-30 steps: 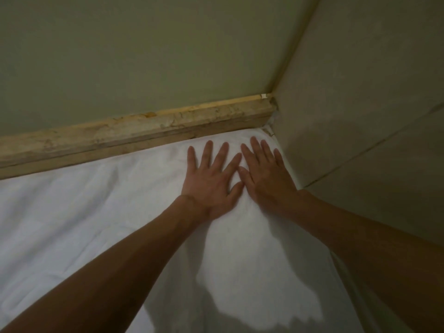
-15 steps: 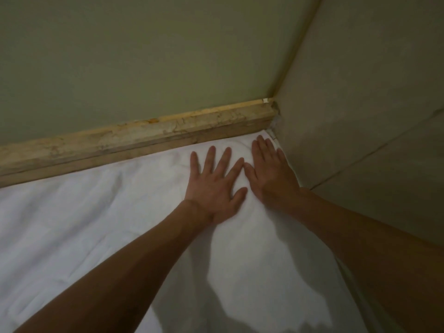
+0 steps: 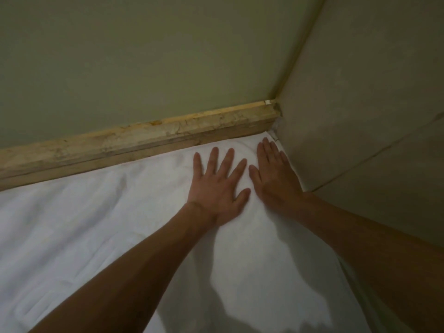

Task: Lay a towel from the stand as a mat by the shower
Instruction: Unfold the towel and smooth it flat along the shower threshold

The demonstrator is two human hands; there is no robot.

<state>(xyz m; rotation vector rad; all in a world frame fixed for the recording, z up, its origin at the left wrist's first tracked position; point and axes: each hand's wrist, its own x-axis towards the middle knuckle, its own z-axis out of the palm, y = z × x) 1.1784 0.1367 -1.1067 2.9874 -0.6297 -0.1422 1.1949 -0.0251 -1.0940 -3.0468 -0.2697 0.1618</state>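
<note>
Item: white towel [image 3: 101,236], laid flat on the floor, its far edge along the stone sill [image 3: 144,143] at 12 o'clock, its corner tucked toward the wall junction at 1 o'clock.

Left hand [image 3: 216,191]: palm down on the cloth, fingers spread, gripping nothing.

Right hand [image 3: 274,179]: palm down just beside it at 3 o'clock, fingers close together, against the wall [image 3: 360,116].

Step, as judged: smoothing the laid mat. Creases remained at 9 o'clock; the next move likely called for flat outward strokes there.
</note>
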